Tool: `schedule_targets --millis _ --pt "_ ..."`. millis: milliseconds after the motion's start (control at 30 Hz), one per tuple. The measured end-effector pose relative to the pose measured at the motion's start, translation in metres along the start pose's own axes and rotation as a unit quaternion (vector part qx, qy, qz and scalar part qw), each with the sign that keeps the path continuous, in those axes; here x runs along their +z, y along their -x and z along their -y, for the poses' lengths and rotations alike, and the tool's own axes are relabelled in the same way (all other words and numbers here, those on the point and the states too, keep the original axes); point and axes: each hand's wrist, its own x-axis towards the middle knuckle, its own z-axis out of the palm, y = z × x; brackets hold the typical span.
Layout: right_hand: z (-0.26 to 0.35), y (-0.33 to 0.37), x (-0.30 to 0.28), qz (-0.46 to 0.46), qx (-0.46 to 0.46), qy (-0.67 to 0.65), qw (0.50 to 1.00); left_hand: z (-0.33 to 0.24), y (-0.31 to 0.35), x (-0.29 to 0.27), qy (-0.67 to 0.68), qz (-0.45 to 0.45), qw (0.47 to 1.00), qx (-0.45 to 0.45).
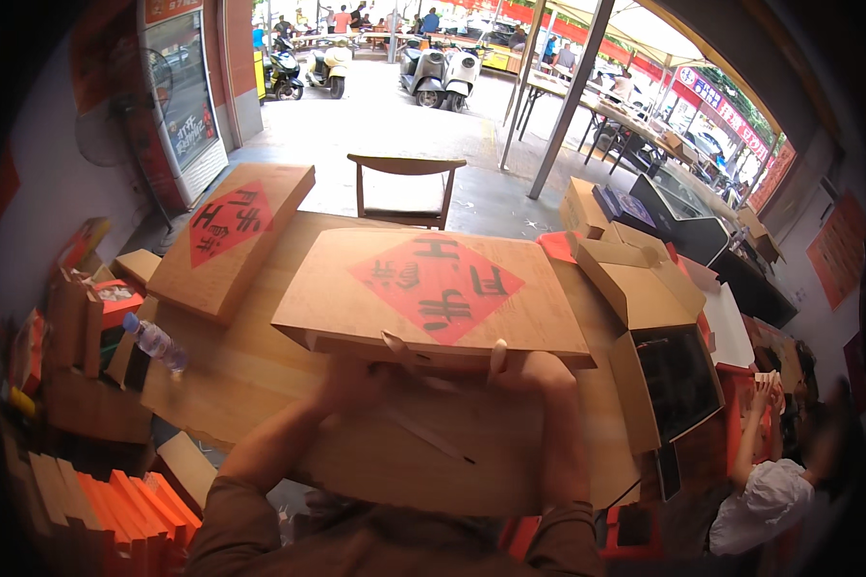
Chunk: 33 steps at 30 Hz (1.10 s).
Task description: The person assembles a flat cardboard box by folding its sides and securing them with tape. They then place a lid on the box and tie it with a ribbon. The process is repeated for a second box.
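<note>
A large flat cardboard box (318,279) with a red diamond label and dark brush lettering sits before me on the wooden table (433,490), its near edge tilted up. My left hand (354,377) is closed on that near edge left of the middle, slightly blurred, thumb against the front. Farther right, my right hand (531,368) grips the same edge, thumb up and fingers hidden beneath. A thin pale strip with a dark tip (438,440) lies below the box; I cannot make out what it is. A similar flat cardboard box (178,274) stands at the table's left.
A plastic bottle (154,343) lies at the table's left edge. An open cardboard carton (633,385) stands on the right. Beyond the table is a wooden chair (406,183). Orange boxes (130,505) are stacked lower left. Another person's hand (765,389) works at far right.
</note>
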Motion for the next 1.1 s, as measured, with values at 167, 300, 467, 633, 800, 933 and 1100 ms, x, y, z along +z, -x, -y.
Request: schedule_targets --millis 167,300,467,633,800,933,1100 --pt "0.067 0.017 -0.051 0.009 0.050 -0.044 0.998 -0.031 -0.016 -0.025 -0.102 0.008 0.994 0.040" --pt "0.076 0.017 -0.044 -0.036 0.023 -0.097 0.994 -0.062 -0.009 -0.037 -0.144 0.084 0.986 0.009" --pt "0.076 0.001 0.003 -0.102 -0.042 -0.115 0.987 -0.086 0.000 -0.001 -0.062 0.376 0.918 0.105" --pt "0.074 -0.020 0.055 -0.002 -0.117 -0.149 0.982 -0.097 0.015 0.050 0.034 0.252 0.926 0.279" --pt "0.093 -0.005 0.029 0.077 -0.163 -0.062 0.982 -0.086 0.010 0.035 -0.004 0.248 0.941 0.229" --pt "0.146 0.014 -0.054 0.164 -0.100 -0.013 0.981 -0.075 0.013 0.024 0.053 0.268 0.954 0.121" --pt "0.139 0.014 -0.057 0.142 -0.081 -0.040 0.986 -0.056 0.015 0.039 -0.016 0.291 0.945 0.151"
